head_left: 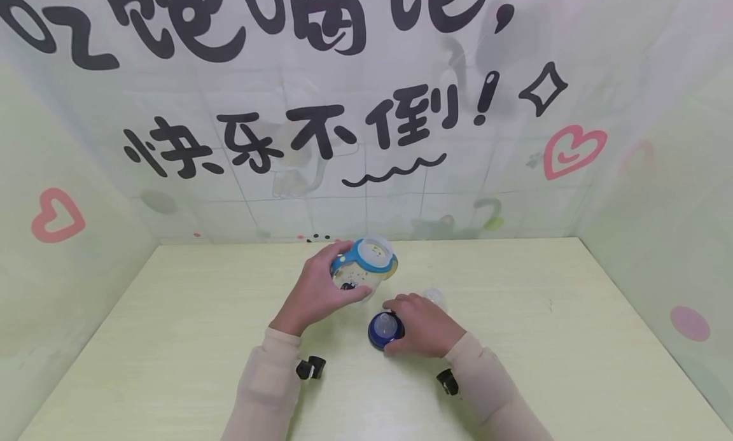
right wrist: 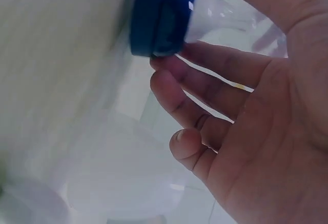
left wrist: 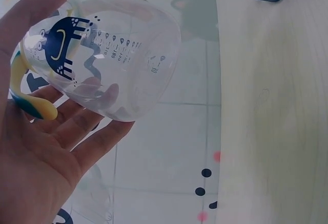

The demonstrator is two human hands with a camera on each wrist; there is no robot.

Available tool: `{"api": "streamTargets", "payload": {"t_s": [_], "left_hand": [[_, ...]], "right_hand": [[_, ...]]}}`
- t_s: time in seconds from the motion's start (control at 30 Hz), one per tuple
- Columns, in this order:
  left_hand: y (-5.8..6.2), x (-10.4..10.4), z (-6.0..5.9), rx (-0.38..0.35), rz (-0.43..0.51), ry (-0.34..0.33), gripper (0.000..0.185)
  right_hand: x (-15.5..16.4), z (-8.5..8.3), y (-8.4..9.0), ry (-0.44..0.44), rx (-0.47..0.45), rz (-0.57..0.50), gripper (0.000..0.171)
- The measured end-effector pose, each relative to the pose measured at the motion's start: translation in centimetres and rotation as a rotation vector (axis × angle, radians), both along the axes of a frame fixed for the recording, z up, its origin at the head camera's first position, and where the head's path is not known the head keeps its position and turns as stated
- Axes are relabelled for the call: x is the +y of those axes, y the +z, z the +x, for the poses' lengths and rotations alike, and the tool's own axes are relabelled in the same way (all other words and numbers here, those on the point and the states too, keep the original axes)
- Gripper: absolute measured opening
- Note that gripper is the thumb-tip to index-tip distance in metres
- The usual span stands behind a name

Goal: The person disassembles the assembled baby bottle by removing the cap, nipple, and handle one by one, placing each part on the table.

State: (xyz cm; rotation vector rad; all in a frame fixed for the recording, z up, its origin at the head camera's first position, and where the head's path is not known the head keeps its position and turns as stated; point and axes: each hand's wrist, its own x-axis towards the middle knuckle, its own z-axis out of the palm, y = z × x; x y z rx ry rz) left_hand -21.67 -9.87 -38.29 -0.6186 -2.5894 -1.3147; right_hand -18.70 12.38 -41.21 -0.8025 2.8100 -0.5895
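Note:
My left hand (head_left: pixel 317 288) grips a clear baby bottle (left wrist: pixel 115 55) with a printed dark blue animal and measuring marks. In the head view the bottle is tilted, its open mouth and blue handle ring (head_left: pixel 354 255) facing up toward me; a yellow and teal handle (left wrist: pixel 33 106) shows in the left wrist view. My right hand (head_left: pixel 424 326) holds a dark blue bottle collar with a clear nipple (head_left: pixel 385 327) on it, thumb and fingers at its edge, low over the table. The right wrist view shows fingertips against the blue collar (right wrist: pixel 161 16).
A clear dome-shaped cap (head_left: pixel 435 296) lies on the pale wooden table (head_left: pixel 189 339) just behind my right hand. A printed wall sheet (head_left: pixel 366 218) rises along the table's back edge, with side walls left and right. Black wrist mounts (head_left: pixel 311 368) hang below both wrists.

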Motion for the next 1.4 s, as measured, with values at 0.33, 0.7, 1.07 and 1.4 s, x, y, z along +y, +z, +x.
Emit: {"api": "streamTargets", "payload": {"t_s": [0.33, 0.7, 1.07, 1.4], "left_hand": [[0.0, 0.2, 0.1, -0.032, 0.027, -0.020, 0.076], [-0.3, 0.9, 0.3, -0.049, 0.024, -0.083, 0.077], [-0.2, 1.0, 0.5, -0.050, 0.010, -0.117, 0.076], [-0.2, 1.1, 0.5, -0.056, -0.001, -0.118, 0.076]], "right_hand": [[2.8, -1.0, 1.8, -0.160, 0.065, -0.273, 0.050], [2.5, -1.5, 1.8, -0.188, 0.288, -0.450, 0.045], [2.5, -1.5, 1.6, -0.124, 0.306, -0.504, 0.034], [2.5, -1.7, 1.5, -0.065, 0.357, -0.564, 0.030]]}}
